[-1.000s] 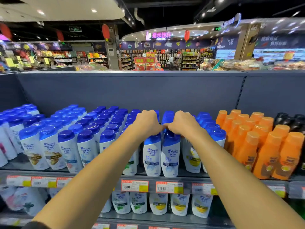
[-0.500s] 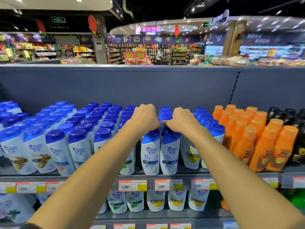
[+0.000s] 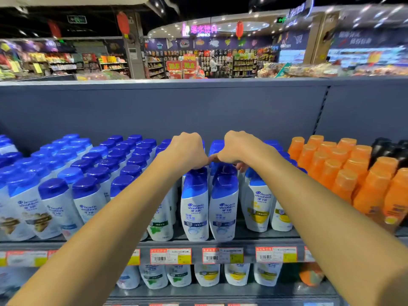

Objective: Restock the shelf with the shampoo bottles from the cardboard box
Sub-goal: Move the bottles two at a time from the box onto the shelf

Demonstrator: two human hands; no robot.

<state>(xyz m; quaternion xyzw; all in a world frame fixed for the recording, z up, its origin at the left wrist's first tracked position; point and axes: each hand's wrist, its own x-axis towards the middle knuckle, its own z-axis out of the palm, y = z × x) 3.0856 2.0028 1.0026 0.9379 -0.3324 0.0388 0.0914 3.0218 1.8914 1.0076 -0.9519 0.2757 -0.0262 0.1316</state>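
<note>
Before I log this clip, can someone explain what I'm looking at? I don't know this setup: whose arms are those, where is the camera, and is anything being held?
There is no machine here. A person wears one wide-angle camera on the head, so you look down their bare arms at a shop shelf. The left hand and right hand are curled over the blue caps of two middle rows of white shampoo bottles, fingers hooked behind the caps; whether they grip or just press cannot be told. More blue-capped bottles stand to the left, orange bottles and black ones to the right. Price tags line the shelf edge. The cardboard box is not in view.
</note>
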